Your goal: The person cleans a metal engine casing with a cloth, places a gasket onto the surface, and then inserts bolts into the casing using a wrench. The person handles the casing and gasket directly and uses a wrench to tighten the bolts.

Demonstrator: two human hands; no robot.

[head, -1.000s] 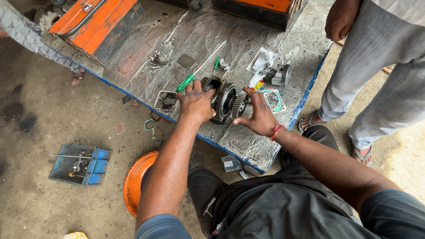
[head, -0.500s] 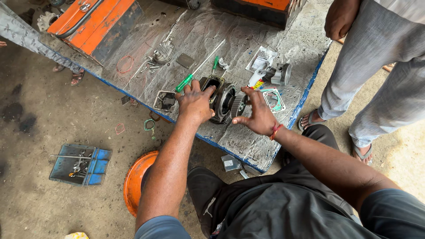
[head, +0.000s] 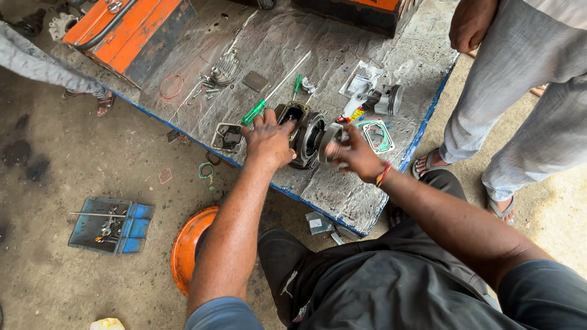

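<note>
A green screwdriver [head: 269, 101] lies just above the grip, a green gasket [head: 378, 135] right, a blue tray [head: 111, 225] far lower-left.

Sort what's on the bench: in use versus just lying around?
In hand: left hand steadies the dark engine casing; right hand holds a round metal part against it.

Lying about: green screwdriver, piston, green gasket, blue tray on the floor.

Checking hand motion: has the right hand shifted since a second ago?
Yes. The right hand has moved left, closing on the engine part and away from the green gasket.
</note>
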